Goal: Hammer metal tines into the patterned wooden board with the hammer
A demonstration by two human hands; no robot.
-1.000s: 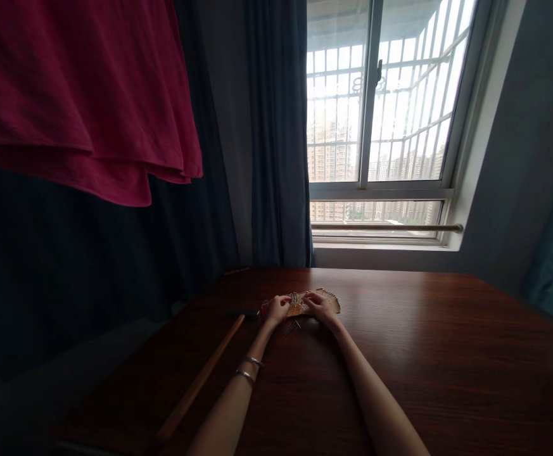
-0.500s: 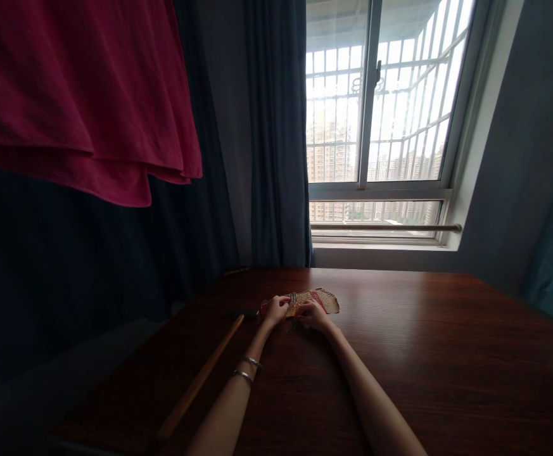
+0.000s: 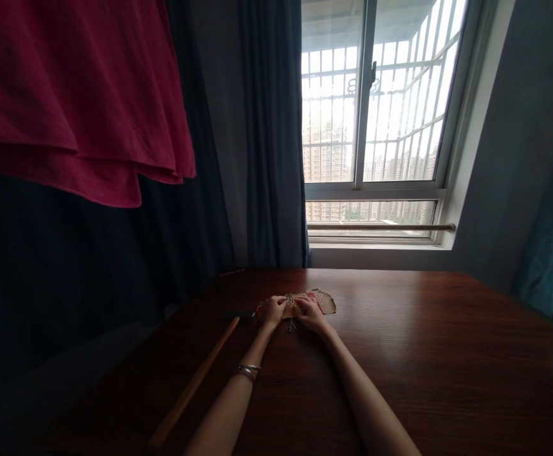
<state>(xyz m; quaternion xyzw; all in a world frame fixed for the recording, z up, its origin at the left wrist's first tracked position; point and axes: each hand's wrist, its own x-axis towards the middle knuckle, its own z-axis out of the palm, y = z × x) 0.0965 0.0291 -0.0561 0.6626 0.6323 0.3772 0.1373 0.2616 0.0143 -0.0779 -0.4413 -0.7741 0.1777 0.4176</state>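
A flat beige and red piece with dark dots (image 3: 324,301) lies on the table, its far edge ragged. My left hand (image 3: 273,311) rests on its left part with the fingers curled in. My right hand (image 3: 310,315) is over its middle, fingers bent and tips pointing at my left hand. Thin dark upright bits (image 3: 289,297) show between the hands; what the fingertips grip is too small to make out. Several thin metal pieces, perhaps nails, (image 3: 289,327) lie in a loose bunch just in front. A hammer (image 3: 200,375) with a wooden handle and dark head lies left of my left arm.
The brown wooden table (image 3: 438,342) spreads under my arms. Behind it are a barred window (image 3: 371,126) and dark blue curtains (image 3: 276,139). A pink cloth (image 3: 81,101) hangs at upper left, above the table's level.
The view has turned slightly right, so the scene sits a little further left. More of the bunch of thin metal pieces shows between my wrists. Both hands stay at the dotted piece.
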